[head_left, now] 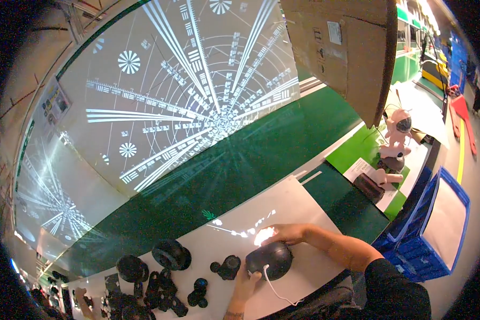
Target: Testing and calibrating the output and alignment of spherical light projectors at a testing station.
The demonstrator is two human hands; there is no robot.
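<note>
A black rounded projector (274, 260) sits on the white table (302, 208), with a white cable (276, 290) plugged into its near side. My left hand (244, 285) grips it at the left, the thumb lying against the casing. My right hand (289, 233) curls over its far end, where strong light washes out the fingertips; the exact finger contact there is hidden by glare. Left of the projector lies a small black part with rounded lobes (229, 268). A pale chart of radiating lines and rings (224, 122) shines across the wall ahead.
Several black parts, among them a round housing (170, 254) and a lobed piece (198, 293), lie along the left of the table. A cardboard box (341, 48) stands at upper right. A pink-white figure (399, 128), blue crates (437, 229) and a red pallet jack (464, 114) are to the right.
</note>
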